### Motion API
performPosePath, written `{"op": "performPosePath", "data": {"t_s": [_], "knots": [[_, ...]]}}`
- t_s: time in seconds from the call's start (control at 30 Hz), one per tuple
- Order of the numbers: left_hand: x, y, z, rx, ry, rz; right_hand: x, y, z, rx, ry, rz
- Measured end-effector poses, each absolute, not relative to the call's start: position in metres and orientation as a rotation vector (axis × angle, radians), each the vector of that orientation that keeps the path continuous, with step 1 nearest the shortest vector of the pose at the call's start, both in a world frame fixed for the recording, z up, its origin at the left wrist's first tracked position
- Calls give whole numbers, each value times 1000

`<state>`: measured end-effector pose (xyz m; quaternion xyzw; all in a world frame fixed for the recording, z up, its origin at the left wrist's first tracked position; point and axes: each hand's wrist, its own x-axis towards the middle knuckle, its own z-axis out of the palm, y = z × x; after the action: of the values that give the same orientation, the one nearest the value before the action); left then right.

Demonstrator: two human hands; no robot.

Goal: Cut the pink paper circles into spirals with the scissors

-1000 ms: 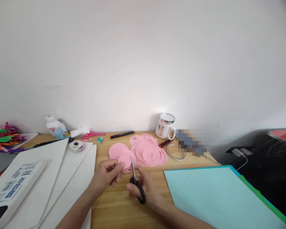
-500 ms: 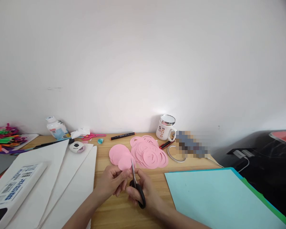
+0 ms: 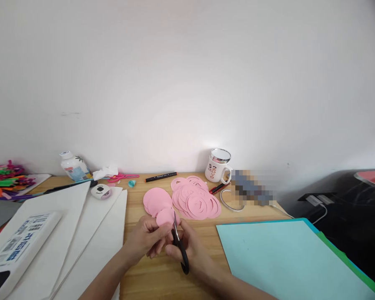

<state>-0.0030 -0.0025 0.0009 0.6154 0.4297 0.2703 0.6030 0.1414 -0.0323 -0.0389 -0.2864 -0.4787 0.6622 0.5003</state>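
Note:
Between the thumb and fingers of my left hand [image 3: 151,236] is a small round piece of pink paper [image 3: 165,217]. My right hand [image 3: 190,250] grips black-handled scissors [image 3: 183,254], their blades pointing away from me and lying against the right side of the paper. How deep the blades go into it I cannot tell. Just beyond my left hand lie larger pink paper circles [image 3: 156,199], overlapping one another. To their right spreads a heap of pink paper spiral cut-outs [image 3: 196,200].
A white mug [image 3: 218,166] stands by the wall, near a black marker [image 3: 161,177]. White sheets [image 3: 103,246] cover the left side, with a tape dispenser [image 3: 101,191] on them. Light blue sheets [image 3: 268,250] lie at right. Pink scissors [image 3: 122,178] and a bottle [image 3: 75,166] are behind.
The small pink circle has turned slightly in my left hand. The scissors' blades have come closer together, and the handles have shifted a little.

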Motion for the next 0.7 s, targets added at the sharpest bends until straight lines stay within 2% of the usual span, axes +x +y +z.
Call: {"op": "performPosePath", "data": {"t_s": [0.7], "knots": [[-5, -1, 12, 1381, 1120, 749, 147, -35, -43, -872, -1245, 1610]]}}
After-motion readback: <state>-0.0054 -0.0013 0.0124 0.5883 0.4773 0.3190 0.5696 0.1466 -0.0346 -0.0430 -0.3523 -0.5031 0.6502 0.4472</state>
